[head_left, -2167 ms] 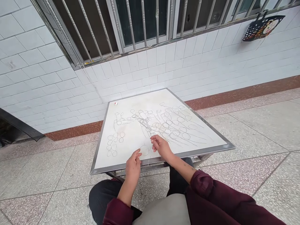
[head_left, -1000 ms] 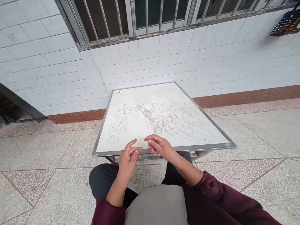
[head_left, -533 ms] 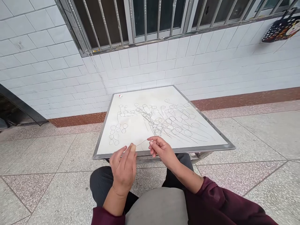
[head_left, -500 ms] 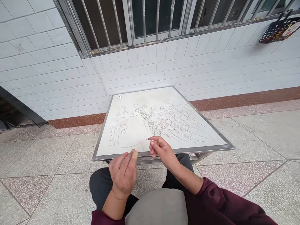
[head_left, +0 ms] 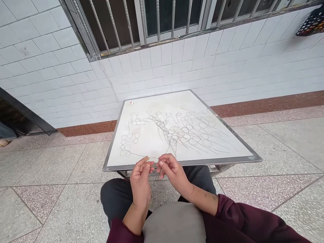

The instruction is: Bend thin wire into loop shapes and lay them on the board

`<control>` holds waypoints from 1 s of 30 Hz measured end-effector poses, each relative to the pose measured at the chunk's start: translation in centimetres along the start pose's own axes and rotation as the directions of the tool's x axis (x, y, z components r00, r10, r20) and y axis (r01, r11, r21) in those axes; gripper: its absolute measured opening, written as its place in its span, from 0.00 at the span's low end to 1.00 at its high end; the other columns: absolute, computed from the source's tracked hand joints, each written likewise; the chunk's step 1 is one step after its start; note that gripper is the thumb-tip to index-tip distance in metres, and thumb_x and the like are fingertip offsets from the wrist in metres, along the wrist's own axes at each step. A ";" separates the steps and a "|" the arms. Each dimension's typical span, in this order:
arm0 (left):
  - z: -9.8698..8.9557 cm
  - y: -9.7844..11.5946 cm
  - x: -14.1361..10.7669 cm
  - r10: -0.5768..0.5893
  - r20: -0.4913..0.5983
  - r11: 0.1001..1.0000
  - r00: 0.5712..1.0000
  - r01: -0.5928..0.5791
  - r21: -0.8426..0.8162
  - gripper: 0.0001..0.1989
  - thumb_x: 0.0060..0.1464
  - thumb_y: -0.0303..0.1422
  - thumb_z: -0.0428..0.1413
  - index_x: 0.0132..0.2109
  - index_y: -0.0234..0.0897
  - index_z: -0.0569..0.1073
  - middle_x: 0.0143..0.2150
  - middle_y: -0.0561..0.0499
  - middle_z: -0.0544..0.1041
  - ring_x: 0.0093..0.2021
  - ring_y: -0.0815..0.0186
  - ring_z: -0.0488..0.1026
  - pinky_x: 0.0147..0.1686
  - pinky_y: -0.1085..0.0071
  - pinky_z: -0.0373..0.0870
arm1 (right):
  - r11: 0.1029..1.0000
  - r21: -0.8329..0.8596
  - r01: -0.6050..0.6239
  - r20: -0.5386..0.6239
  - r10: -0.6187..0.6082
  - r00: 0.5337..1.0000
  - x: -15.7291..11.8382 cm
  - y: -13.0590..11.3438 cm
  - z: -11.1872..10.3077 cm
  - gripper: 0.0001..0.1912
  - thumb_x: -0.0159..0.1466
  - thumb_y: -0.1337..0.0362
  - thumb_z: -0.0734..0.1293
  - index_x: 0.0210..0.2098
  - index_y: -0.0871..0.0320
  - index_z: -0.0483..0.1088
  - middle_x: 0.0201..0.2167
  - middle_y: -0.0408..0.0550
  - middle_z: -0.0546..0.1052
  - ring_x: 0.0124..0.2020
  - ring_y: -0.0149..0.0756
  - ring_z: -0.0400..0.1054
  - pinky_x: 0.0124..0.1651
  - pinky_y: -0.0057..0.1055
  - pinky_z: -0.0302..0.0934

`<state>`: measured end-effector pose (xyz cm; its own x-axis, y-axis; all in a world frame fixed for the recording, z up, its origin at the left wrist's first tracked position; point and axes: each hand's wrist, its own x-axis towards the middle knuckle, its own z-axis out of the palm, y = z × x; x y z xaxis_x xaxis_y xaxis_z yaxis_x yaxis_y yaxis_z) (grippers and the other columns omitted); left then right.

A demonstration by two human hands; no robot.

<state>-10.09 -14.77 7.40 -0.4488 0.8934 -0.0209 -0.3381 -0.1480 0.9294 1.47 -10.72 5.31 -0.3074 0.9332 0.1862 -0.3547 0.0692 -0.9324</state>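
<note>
Fingers (head_left: 148,165) of both our hands pinch one wire (head_left: 152,158) at the counter (head_left: 227,145) edge; many looped wires (head_left: 184,133) already lie beyond.

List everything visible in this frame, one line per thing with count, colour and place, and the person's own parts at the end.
table: one, white top with metal rim, in front of the person.
wire loops: many, thin and dark, spread over the table's middle and right.
small looped pieces: a cluster, dark, on the table's left part.
wire strand: one, thin, running from the fingers over the near table edge.
small object: one, white with red, far left corner of the table.
barred window: metal bars, dark behind, on the tiled wall.
spotted bag: one, black with dots, hanging top right.
left hand: pinching the strand at the near edge.
right hand: pinching the strand beside the left.
sleeves: maroon, bottom of frame.
</note>
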 end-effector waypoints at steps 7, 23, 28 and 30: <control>-0.8 -0.7 0.6 -0.033 0.037 0.995 0.999 0.030 0.090 0.14 0.52 0.36 0.61 0.45 0.36 0.76 0.39 0.47 0.80 0.32 0.71 0.70 0.35 0.73 0.65 | 0.987 -0.159 -0.032 0.050 0.040 0.998 0.3 0.4 -0.7 0.09 0.64 0.57 0.65 0.37 0.56 0.68 0.25 0.39 0.67 0.18 0.23 0.56 0.18 0.22 0.55; -0.8 0.0 1.0 -0.118 0.084 0.985 0.989 0.106 0.135 0.24 0.52 0.34 0.61 0.56 0.38 0.67 0.35 0.52 0.80 0.41 0.66 0.75 0.48 0.67 0.65 | 0.984 -0.153 -0.092 0.116 0.110 0.987 0.5 1.8 -1.0 0.10 0.61 0.56 0.68 0.35 0.54 0.67 0.25 0.39 0.67 0.24 0.27 0.58 0.24 0.24 0.54; -1.0 -0.2 1.1 -0.111 0.113 0.984 0.987 0.094 0.150 0.24 0.53 0.34 0.60 0.57 0.39 0.67 0.33 0.54 0.77 0.33 0.71 0.70 0.36 0.75 0.66 | 0.984 -0.149 -0.099 0.155 0.122 0.980 0.6 1.9 -1.2 0.09 0.62 0.56 0.67 0.35 0.55 0.67 0.26 0.40 0.68 0.25 0.27 0.58 0.25 0.23 0.55; -1.1 -0.2 1.1 -0.109 0.116 0.981 0.987 0.088 0.175 0.25 0.53 0.34 0.60 0.58 0.40 0.66 0.33 0.54 0.76 0.30 0.72 0.68 0.31 0.76 0.64 | 0.983 -0.151 -0.106 0.157 0.130 0.979 0.6 2.0 -1.2 0.10 0.62 0.56 0.67 0.35 0.55 0.67 0.26 0.40 0.69 0.25 0.27 0.59 0.25 0.23 0.56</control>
<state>-11.43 -14.27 6.76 -0.3104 0.9473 -0.0794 -0.2258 0.0076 0.9741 1.59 -9.58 3.22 -0.4856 0.8673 0.1099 -0.1828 0.0223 -0.9829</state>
